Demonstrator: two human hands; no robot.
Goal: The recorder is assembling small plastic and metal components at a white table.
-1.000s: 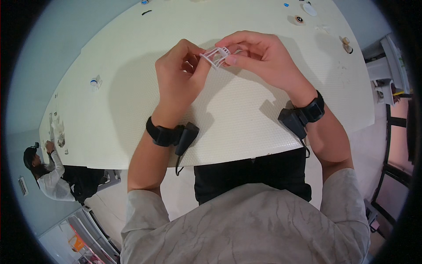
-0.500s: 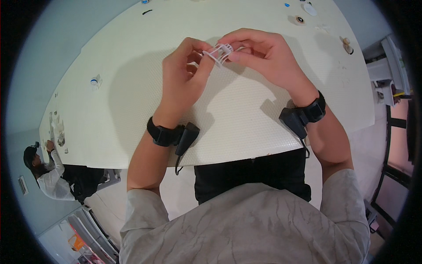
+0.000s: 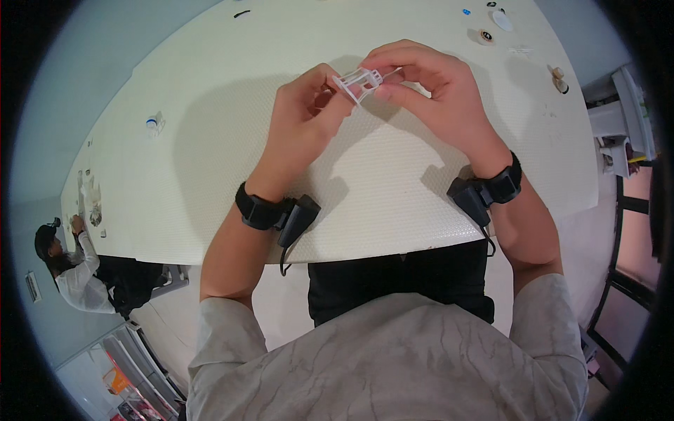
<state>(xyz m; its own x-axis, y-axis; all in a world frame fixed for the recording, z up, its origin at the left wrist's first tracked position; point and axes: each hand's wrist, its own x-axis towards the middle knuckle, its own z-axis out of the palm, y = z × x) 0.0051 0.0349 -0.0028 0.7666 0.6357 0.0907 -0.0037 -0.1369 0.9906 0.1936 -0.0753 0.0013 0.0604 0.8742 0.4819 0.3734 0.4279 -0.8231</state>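
Observation:
Above the white tabletop I hold a small white open-framed plastic piece [image 3: 360, 83] with thin struts between a wider ring and a narrower end. My left hand [image 3: 309, 112] is closed on its wider ring, thumb and index finger pinching it. At the narrower end, my right hand [image 3: 439, 91] is closed with thumb and fingers against the piece. A thin pale strip sticks out between the right thumb and index finger; its kind cannot be made out. Both wrists wear black bands with dark box-shaped devices and short cables.
On the white table [image 3: 393, 203] stand a small bottle with a blue ring [image 3: 152, 123] at left and a round roll [image 3: 485, 36] at far right. A black strip [image 3: 241, 13] lies at the far edge. Another person [image 3: 77, 270] sits at the table's left end.
The white piece has turned slightly and shifted to the right, so more of its struts show. Both hands have moved a little right with it, and the thin strip now shows at the right fingers.

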